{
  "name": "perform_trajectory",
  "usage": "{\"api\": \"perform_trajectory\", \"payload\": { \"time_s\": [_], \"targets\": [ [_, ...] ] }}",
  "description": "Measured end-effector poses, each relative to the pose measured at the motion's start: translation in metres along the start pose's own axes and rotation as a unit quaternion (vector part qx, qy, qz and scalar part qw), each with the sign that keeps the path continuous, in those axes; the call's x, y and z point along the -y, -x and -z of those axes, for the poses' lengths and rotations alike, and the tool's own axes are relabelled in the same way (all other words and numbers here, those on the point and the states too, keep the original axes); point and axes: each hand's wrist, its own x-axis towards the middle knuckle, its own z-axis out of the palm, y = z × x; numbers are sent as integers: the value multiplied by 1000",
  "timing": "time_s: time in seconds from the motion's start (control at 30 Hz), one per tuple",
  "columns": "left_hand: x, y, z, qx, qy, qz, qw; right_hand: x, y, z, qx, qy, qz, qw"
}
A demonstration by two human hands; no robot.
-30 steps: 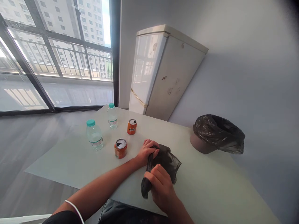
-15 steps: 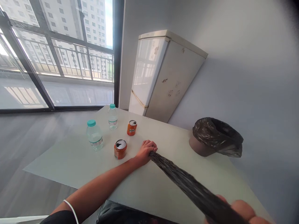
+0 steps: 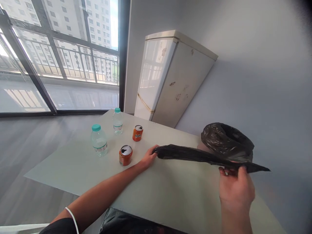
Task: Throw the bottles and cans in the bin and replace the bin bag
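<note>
A long, gathered black plastic bag (image 3: 187,153) stretches almost level between my two hands above the table. My left hand (image 3: 149,157) is closed around its left end, with some fingers hidden behind the plastic. My right hand (image 3: 237,185) pinches it near the right end, and a pointed tip sticks out past the thumb. Just left of my left hand stands an open orange drink can (image 3: 125,156). A second orange can (image 3: 137,133) is a little farther back. Behind the bag's right part is a trash bin (image 3: 225,143) lined with black plastic.
Two clear bottles with teal caps, a nearer one (image 3: 99,141) and a farther one (image 3: 117,122), stand upright left of the cans. The pale table (image 3: 156,195) has a corner jutting left. A white fridge (image 3: 180,84) stands beyond it, beside a glass sliding door (image 3: 60,65).
My right hand has moved up and away from me, swinging the bag from a slant toward the camera to nearly level. My left hand has shifted only slightly.
</note>
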Motion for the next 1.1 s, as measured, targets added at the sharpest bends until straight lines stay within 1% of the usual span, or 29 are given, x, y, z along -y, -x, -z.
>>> {"api": "perform_trajectory", "payload": {
  "time_s": [0.03,0.07,0.1,0.13,0.2,0.3,0.4,0.43,0.47,0.53,0.57,0.63,0.67,0.7,0.77,0.83,0.9,0.93,1.0,1.07,1.1],
  "targets": [
    [1,0,-2,1,87,29,996,-8,-4,1,-20,-2,-7,1000],
    [2,0,-3,-2,172,59,983,-16,-7,3,-41,-9,-18,999],
    [4,0,-3,-8,238,85,968,-23,-10,5,-62,-22,-33,997],
    [5,-1,-3,-16,271,100,957,-28,-13,8,-79,-40,-47,995],
    [7,-3,-1,-26,274,110,955,-35,-18,15,-107,-79,-60,989],
    [7,-5,3,-30,234,106,966,-38,-22,22,-138,-117,-65,981],
    [3,-4,2,-57,177,72,980,-45,-20,22,-166,-135,-91,973],
    [0,-3,2,-64,147,51,986,-49,-17,20,-164,-136,-107,971],
    [-4,-1,1,-70,107,21,992,-53,-14,16,-151,-133,-125,972],
    [-14,5,1,-90,5,-69,994,-61,-8,8,-94,-115,-164,975],
    [-19,8,2,-105,-55,-129,985,-63,-5,3,-60,-106,-180,976],
    [-30,14,5,-133,-142,-239,951,-62,-3,-7,-7,-106,-183,977],
    [-35,17,6,-134,-158,-276,938,-59,-2,-13,9,-111,-175,978],
    [-40,19,6,-121,-159,-298,933,-55,-1,-20,23,-113,-164,980],
    [-46,22,4,-59,-141,-303,941,-47,7,-37,63,-103,-159,980],
    [-50,24,-2,19,-127,-267,955,-42,24,-59,138,-80,-189,969],
    [-49,25,-11,81,-123,-218,965,-42,51,-82,224,-56,-220,948],
    [-47,26,-15,98,-123,-197,968,-43,66,-93,253,-48,-225,940],
    [-41,26,-21,102,-132,-169,971,-45,91,-111,285,-43,-217,932],
    [-34,27,-24,101,-155,-154,971,-42,105,-123,296,-68,-189,934],
    [-31,27,-23,110,-166,-143,969,-39,107,-126,300,-89,-171,934]
  ]
}}
